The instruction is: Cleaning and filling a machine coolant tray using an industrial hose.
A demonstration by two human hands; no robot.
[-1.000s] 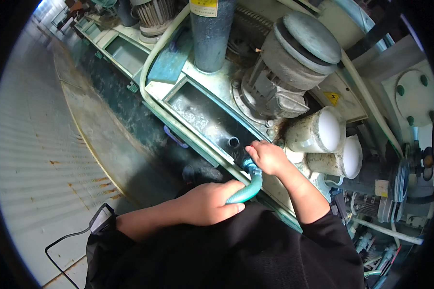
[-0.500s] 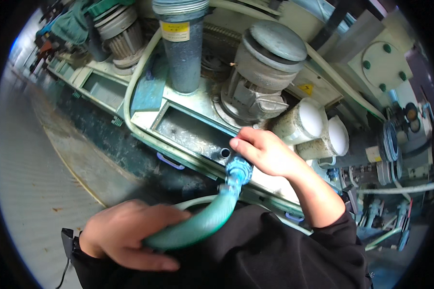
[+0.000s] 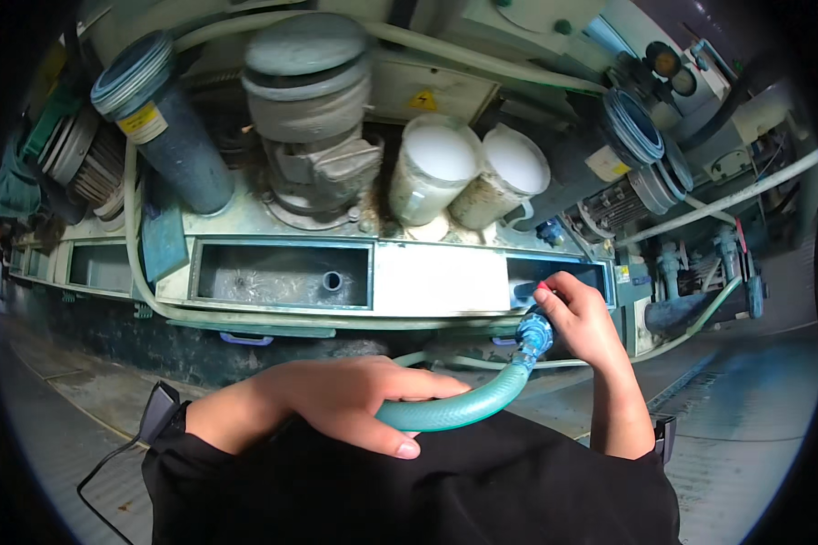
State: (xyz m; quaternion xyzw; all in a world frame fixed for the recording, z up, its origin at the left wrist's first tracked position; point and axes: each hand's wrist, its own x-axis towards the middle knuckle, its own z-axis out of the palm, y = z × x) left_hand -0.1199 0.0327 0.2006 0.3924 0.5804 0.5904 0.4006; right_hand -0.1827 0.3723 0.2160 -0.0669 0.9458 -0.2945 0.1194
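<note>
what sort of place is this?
Probably a factory floor or industrial process plant: large capped motor, yellow electrical-warning sign on a panel, and a green hose in the left hand.

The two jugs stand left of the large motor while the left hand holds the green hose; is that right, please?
Not quite: the two jugs stand right of the large motor, as the head view shows; the left hand does hold the green hose.

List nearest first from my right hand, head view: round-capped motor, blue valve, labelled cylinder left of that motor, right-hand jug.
1. Blue valve, at the right hand
2. Right-hand jug, beyond and left
3. Round-capped motor, farther left
4. Labelled cylinder, left of the motor
</note>
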